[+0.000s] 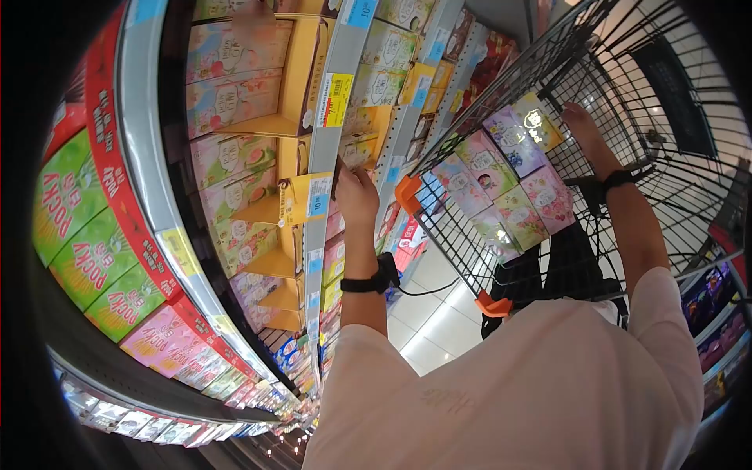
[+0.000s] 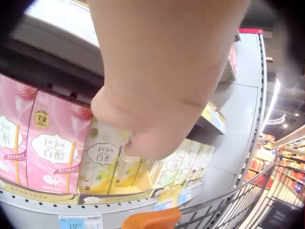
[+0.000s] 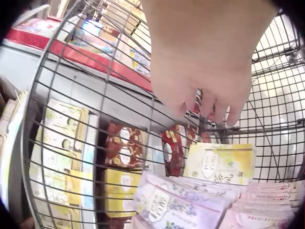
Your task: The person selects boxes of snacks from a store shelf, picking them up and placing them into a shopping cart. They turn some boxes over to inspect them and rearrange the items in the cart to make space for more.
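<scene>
On the shelf, my left hand (image 1: 358, 196) (image 2: 152, 119) has its fingers bent round the top and side of a yellow pejoy box (image 2: 99, 160); part of its grip is hidden. Pink pejoy boxes (image 2: 53, 148) stand upright just left of it. Over the cart (image 1: 486, 286), my right hand (image 1: 583, 133) (image 3: 202, 76) holds nothing, its fingers hanging loosely. Beneath it lie a yellow box (image 1: 535, 121) (image 3: 219, 163), purple boxes (image 1: 515, 141) (image 3: 178, 202) and pink boxes (image 1: 546, 200) (image 3: 262, 210), packed side by side.
The cart's orange corner (image 1: 408, 194) (image 2: 152, 219) stands close to the shelf edge. Price tags (image 1: 317, 196) line that edge. Green Pocky boxes (image 1: 70, 196) fill a shelf at the far left. Tiled floor (image 1: 431, 313) shows between the shelf and the cart.
</scene>
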A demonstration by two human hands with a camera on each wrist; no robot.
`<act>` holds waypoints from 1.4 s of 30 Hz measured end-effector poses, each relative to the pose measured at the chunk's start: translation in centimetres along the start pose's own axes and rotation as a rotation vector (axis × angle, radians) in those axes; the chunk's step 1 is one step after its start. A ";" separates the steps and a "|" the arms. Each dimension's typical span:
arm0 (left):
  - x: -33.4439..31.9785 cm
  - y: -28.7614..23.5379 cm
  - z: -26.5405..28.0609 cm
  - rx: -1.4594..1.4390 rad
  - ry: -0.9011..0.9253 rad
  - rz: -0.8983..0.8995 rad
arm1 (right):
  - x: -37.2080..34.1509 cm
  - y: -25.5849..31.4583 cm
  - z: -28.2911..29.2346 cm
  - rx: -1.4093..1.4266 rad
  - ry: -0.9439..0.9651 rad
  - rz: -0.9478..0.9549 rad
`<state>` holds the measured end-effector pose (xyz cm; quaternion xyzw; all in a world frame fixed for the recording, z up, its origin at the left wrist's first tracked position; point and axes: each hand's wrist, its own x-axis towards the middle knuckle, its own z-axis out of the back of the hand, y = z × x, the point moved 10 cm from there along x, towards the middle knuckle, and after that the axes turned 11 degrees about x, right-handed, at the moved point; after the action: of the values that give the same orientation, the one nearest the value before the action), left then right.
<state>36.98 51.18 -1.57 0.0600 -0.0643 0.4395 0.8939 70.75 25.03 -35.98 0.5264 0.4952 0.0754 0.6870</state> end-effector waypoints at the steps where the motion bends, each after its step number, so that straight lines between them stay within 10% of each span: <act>1: 0.1 0.7 -0.6 0.062 0.047 0.045 | -0.9 1.2 0.4 -0.003 -0.017 0.011; 5: -0.1 3.3 -1.4 0.176 0.096 0.228 | -5.5 5.5 0.5 0.262 -0.090 -0.091; 23: -3.8 -0.3 4.4 -0.160 -0.241 -0.076 | -16.6 10.3 -3.9 0.464 0.186 -0.077; 33: -10.5 -4.5 10.8 -0.699 -0.530 0.139 | -22.3 20.8 -10.6 0.170 0.564 0.434; 37: -10.8 -7.8 10.4 -0.953 -0.328 0.302 | -23.9 23.9 -12.4 -0.094 0.550 0.783; 42: -9.0 -13.6 5.4 -1.307 -0.028 0.411 | -21.3 22.0 -10.8 -0.032 0.594 0.523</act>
<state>41.97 35.05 1.51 -0.4996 -0.3380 0.4705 0.6441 61.18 28.29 -5.15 0.5793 0.5204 0.4042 0.4798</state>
